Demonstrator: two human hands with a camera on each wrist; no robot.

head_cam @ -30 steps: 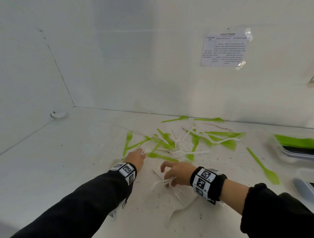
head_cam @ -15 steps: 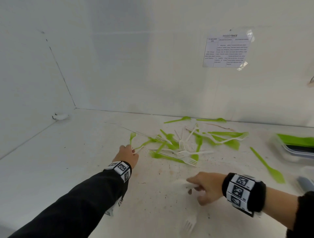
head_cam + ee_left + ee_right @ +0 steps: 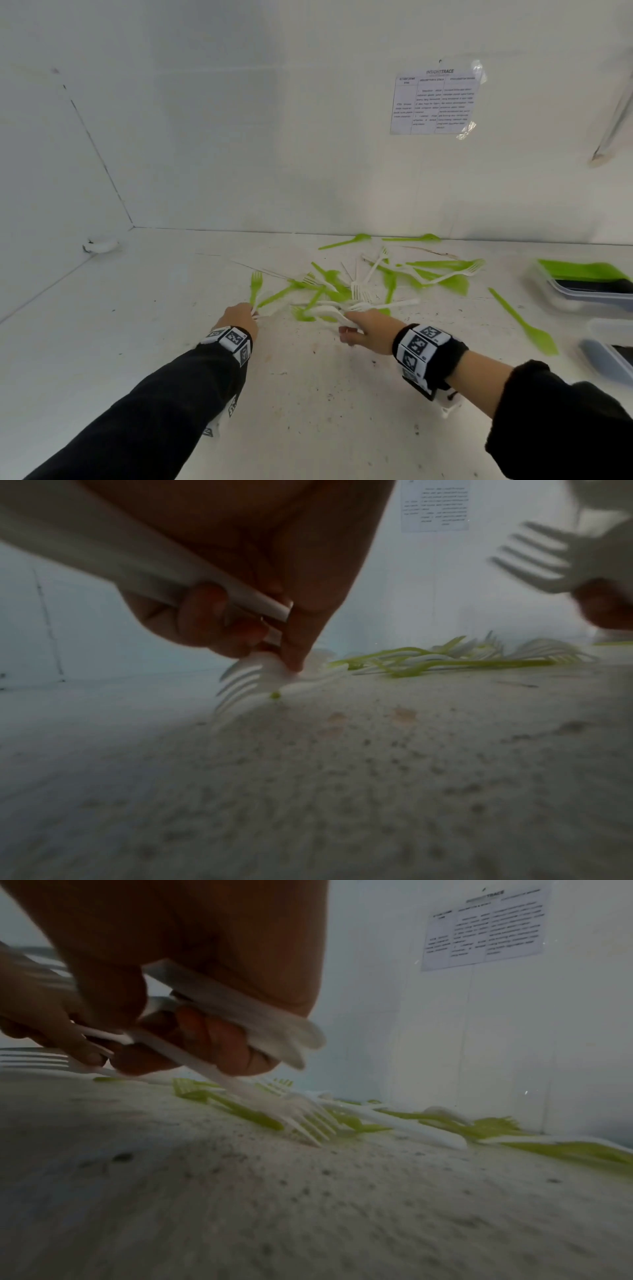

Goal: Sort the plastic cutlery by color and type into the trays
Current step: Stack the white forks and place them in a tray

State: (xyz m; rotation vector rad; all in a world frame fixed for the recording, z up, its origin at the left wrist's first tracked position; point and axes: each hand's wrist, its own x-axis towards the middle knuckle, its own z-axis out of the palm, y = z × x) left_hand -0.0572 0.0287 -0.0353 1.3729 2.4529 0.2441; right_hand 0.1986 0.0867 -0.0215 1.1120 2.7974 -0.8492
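Note:
A jumble of green and white plastic cutlery [image 3: 356, 287] lies on the white tabletop [image 3: 137, 308] near the back wall. My left hand [image 3: 239, 317] sits at the pile's left edge, beside a green fork [image 3: 255, 284]; it grips white handles [image 3: 205, 588] in its curled fingers and touches a white fork [image 3: 246, 683] on the table. My right hand [image 3: 363, 330] is at the pile's near edge and holds a bunch of white forks [image 3: 240, 1020], with one fork's tines [image 3: 308, 1121] down on the table.
At the right edge stand a tray holding green cutlery [image 3: 582, 274] and another clear tray [image 3: 613, 349] nearer me. A lone green spoon [image 3: 524, 322] lies between pile and trays. A paper sheet [image 3: 435, 101] is taped to the back wall.
My right hand, holding white forks, swung from the near right back up to the pile's near edge. The left hand stayed at the pile's left edge.

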